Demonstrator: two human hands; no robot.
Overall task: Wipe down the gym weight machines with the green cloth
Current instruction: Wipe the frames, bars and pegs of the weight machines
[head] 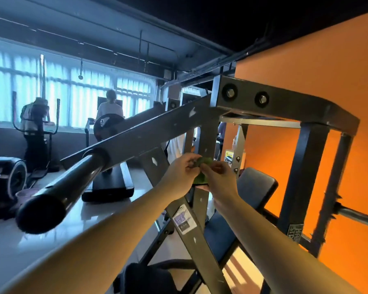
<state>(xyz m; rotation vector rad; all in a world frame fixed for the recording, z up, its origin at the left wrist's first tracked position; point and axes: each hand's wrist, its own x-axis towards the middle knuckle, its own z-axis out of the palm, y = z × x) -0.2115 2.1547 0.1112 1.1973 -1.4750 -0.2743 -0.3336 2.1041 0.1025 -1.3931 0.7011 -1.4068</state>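
A small green cloth is bunched between both my hands at the centre of the view. My left hand pinches its left side and my right hand pinches its right side. Both hands are raised in front of a dark grey steel weight machine frame. Its slanted lever arm runs down to the left and ends in a black round handle. Most of the cloth is hidden by my fingers.
The machine's dark padded seat lies behind my right hand, with an orange wall on the right. A treadmill and an elliptical with two people stand by the far windows. A metal peg juts out at right.
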